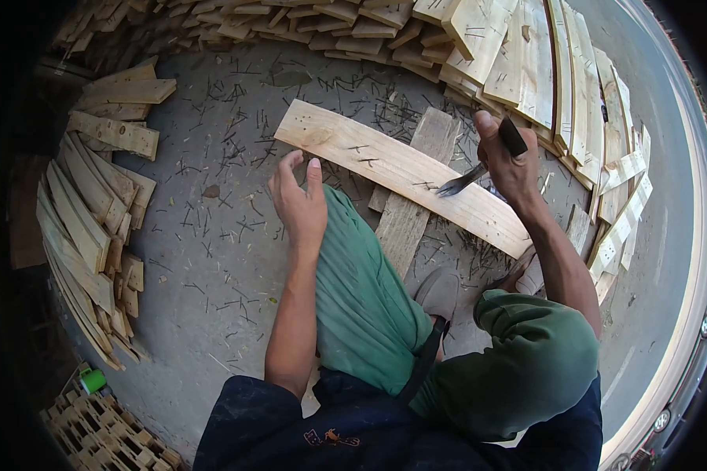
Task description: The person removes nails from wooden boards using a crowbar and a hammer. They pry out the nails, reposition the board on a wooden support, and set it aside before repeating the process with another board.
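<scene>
A pale wooden plank lies slantwise in front of me, with several nails standing out of its upper face. It rests across a greyer, weathered board on the ground. My right hand is wrapped round the dark handle of a claw hammer. The forked metal claw points down at the plank, right beside a nail. My left hand is beside my knee, thumb and fingers apart and holding nothing, with its fingertips close to the plank's near edge.
Loose nails are scattered over the grey ground. Stacked planks curve round the back and right, and another pile stands at the left. A green cup is at lower left. A parked car shows at far right.
</scene>
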